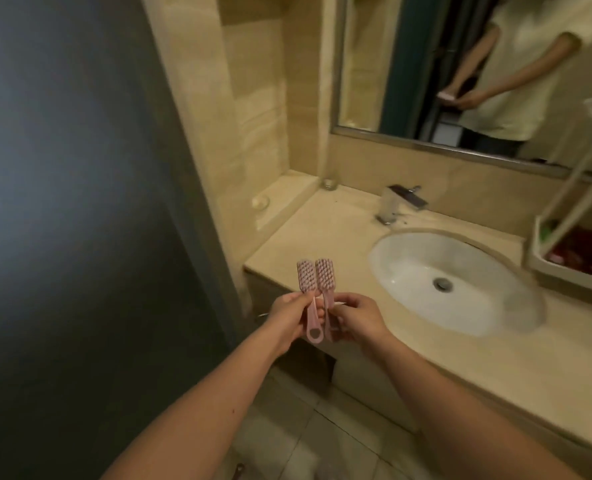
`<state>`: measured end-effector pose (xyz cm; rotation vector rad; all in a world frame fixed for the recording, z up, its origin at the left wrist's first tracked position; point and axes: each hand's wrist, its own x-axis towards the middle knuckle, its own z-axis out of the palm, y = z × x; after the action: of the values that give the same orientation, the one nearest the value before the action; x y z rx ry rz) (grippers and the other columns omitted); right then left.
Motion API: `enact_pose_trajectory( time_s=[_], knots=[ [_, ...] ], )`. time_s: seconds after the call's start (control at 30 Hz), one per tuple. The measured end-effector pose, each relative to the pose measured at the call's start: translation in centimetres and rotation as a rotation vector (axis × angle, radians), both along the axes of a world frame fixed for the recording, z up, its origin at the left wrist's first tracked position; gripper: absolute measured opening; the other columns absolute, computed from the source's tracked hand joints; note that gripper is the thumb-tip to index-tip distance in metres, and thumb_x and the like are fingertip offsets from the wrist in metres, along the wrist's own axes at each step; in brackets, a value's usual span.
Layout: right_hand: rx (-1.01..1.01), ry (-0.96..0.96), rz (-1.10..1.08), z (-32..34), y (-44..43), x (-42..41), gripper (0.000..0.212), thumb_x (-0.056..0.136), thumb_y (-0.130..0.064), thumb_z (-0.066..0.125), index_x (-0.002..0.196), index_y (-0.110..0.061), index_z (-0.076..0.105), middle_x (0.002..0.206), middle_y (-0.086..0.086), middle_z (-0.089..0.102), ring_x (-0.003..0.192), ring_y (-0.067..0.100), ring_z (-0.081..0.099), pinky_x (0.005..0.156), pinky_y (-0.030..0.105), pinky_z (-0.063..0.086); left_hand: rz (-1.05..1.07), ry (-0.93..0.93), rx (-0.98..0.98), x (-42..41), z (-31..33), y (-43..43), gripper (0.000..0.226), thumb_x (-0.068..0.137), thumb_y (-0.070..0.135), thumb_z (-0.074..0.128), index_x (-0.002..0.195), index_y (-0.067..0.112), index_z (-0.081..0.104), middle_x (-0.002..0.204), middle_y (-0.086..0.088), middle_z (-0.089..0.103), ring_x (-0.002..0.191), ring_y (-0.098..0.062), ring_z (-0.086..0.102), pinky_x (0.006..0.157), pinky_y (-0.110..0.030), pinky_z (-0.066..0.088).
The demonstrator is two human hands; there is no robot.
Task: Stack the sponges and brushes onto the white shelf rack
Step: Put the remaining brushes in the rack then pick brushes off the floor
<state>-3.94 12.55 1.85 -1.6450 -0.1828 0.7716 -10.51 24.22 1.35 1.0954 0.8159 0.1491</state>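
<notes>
Two pink brushes stand side by side, bristle heads up, over the left end of the counter. My left hand (pixel 289 318) grips the handle of the left pink brush (pixel 64 276). My right hand (pixel 355 318) pinches the handle of the right pink brush (pixel 325 277). The white shelf rack (pixel 564 216) stands on the counter at the far right edge of the view, partly cut off; its bottom tray holds red and green items that are blurred.
A white oval sink (pixel 422 258) with a chrome tap (pixel 396 202) is set in the beige counter (pixel 325 230). A mirror (pixel 426 64) hangs above. A dark door (pixel 62 168) fills the left. A small glass (pixel 329 184) sits in the back corner.
</notes>
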Motion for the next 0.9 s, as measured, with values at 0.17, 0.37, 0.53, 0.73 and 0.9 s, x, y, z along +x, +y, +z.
enact_pose_trajectory(
  time_s=[0.17,0.37,0.53,0.73,0.9],
  knots=[
    [-0.034,-0.03,-0.195,-0.1,-6.6,1.6,0.017,0.09,-0.003,0.056,0.096,-0.009,0.07,0.085,0.012,0.072,0.074,0.027,0.07,0.068,0.044,0.06,-0.219,0.022,0.048,4.3,-1.3,-5.0,0.016,0.095,0.025,0.057,0.097,0.015,0.069,0.091,-0.009,0.072,0.086,-0.025,0.068,0.082,-0.04,0.056],
    [0.025,0.018,-0.393,0.0,-13.5,4.8,0.022,0.089,0.002,0.052,0.093,-0.007,0.071,0.072,0.009,0.069,0.061,0.021,0.063,0.055,0.034,0.056,-0.399,-0.008,0.061,10.3,-0.9,-11.4,0.017,0.097,0.021,0.054,0.089,0.016,0.068,0.084,-0.005,0.066,0.076,-0.02,0.063,0.068,-0.031,0.052],
    [0.037,-0.007,-0.493,-0.2,-18.9,9.7,0.019,0.086,0.004,0.052,0.089,0.0,0.071,0.069,0.013,0.057,0.06,0.025,0.054,0.051,0.031,0.053,-0.511,-0.033,0.071,16.4,-0.8,-16.5,0.015,0.096,0.02,0.056,0.088,0.013,0.066,0.079,-0.002,0.063,0.068,-0.015,0.06,0.062,-0.027,0.05],
    [0.021,-0.013,-0.582,-0.5,-24.7,17.6,0.022,0.086,0.0,0.055,0.082,-0.01,0.074,0.067,0.007,0.066,0.058,0.021,0.058,0.054,0.029,0.054,-0.582,-0.022,0.061,25.4,-0.7,-22.6,0.015,0.096,0.017,0.052,0.091,0.012,0.065,0.079,-0.003,0.062,0.069,-0.016,0.059,0.063,-0.026,0.051],
    [-0.033,-0.007,-0.676,-1.2,-30.1,23.9,0.016,0.084,-0.001,0.057,0.085,-0.002,0.073,0.07,0.009,0.065,0.058,0.019,0.057,0.056,0.03,0.053,-0.623,0.017,0.057,32.2,-0.8,-28.2,0.019,0.091,0.009,0.047,0.088,0.008,0.066,0.072,-0.006,0.063,0.069,-0.02,0.06,0.064,-0.028,0.052]
  ],
)
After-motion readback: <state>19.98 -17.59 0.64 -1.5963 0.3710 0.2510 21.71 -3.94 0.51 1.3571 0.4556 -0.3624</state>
